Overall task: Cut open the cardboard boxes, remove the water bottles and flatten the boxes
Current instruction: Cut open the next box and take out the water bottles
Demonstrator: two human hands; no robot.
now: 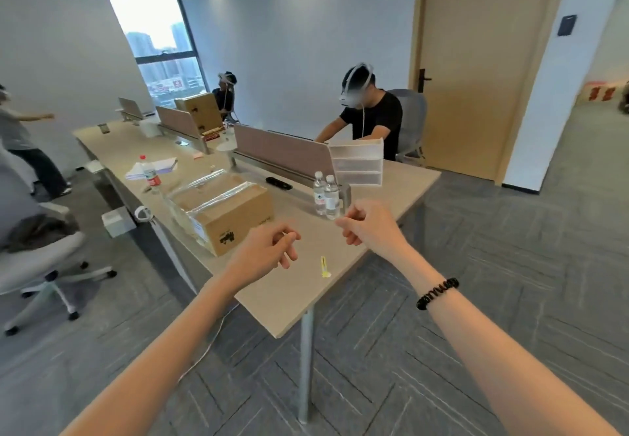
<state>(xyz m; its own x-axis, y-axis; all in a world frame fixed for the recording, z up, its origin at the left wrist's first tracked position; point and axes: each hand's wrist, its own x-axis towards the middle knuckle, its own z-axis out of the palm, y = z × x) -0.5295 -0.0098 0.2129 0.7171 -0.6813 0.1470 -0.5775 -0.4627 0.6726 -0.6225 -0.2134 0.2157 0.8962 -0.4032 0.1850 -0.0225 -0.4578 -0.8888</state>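
A person stands at the near end of a long office desk (296, 313), both bare arms stretched out over it. The left hand (269, 248) hovers just beside a cardboard box (235, 221), fingers loosely curled and holding nothing. The right hand (366, 228) is bunched into a loose fist near two water bottles (326, 197); I cannot tell whether its thumb and forefinger pinch anything small.

The box sits on the desk with its top flaps down under shiny clear tape, so it looks unopened and the cutting not yet begun. A small yellow cutter (325, 267) lies on the desk between the two hands and a little nearer the person (likely put there so either hand can take it first). The two bottles stand upright and touching against the desk divider (282, 156), probably parked clear of the working space.

Farther along are a red-labelled bottle (151, 175) and a second box (199, 112). Across the divider sits a seated person (371, 118) wearing a headset.
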